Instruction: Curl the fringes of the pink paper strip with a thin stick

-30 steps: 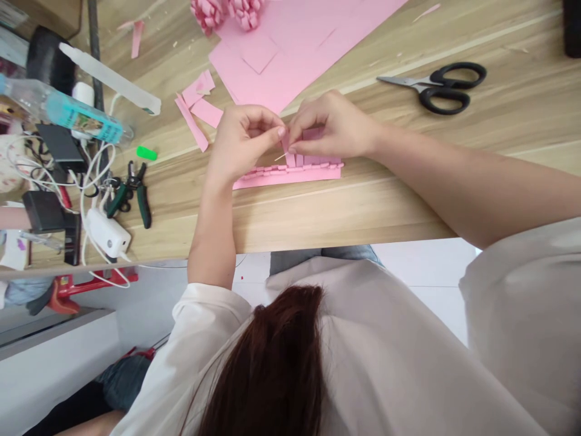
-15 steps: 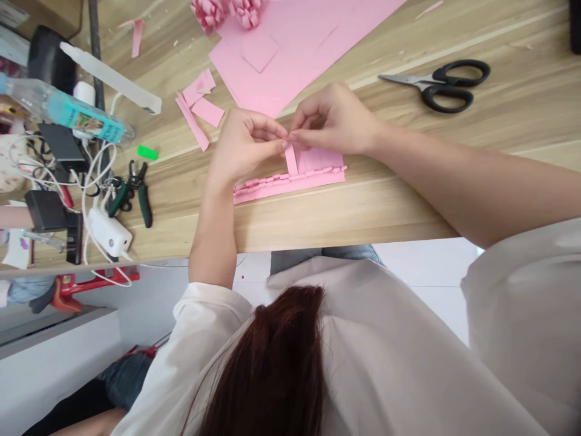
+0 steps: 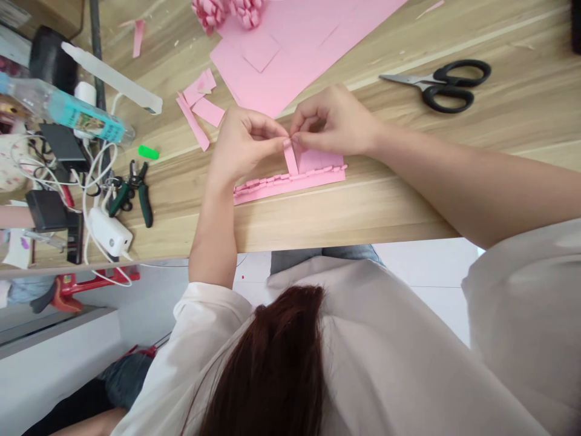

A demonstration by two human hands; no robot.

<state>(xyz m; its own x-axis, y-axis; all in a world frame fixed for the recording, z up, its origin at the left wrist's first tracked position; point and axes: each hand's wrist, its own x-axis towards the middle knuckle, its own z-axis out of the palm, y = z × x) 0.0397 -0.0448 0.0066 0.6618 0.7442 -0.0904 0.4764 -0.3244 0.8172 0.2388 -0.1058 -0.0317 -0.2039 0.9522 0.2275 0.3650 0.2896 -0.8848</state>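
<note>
- Pink paper strip (image 3: 291,158): narrow, standing up off the band and slightly tilted, upper end between both hands, lower end meeting the band.
- Pleated band (image 3: 290,183): pink, flat on the table (image 3: 385,209), just below the hands; a row of small folds runs along its near edge, with wider pink panels standing behind the folds, right of the strip.
- Left hand (image 3: 245,145): fingers curled, tips pinching the strip's upper end from the left.
- Right hand (image 3: 333,121): fingers bent, tips pressed together on that same end from the right, just above the panels; fingertips of both hands meet there.
- Pink sheet (image 3: 281,66): large, scored with square outlines, lying on the table beyond the hands.
- Offcuts (image 3: 200,106): loose pink pieces just left of the sheet.
- Rosette (image 3: 227,12): pink, curled, at the sheet's far edge, partly out of view.
- Scissors (image 3: 442,88): black handles, blades closed, well right of the hands.
- Pliers (image 3: 134,197): green handles, well left of the hands, beside a white charger (image 3: 110,236), tangled white cables (image 3: 97,181) and a bottle (image 3: 82,118) with a teal label.
</note>
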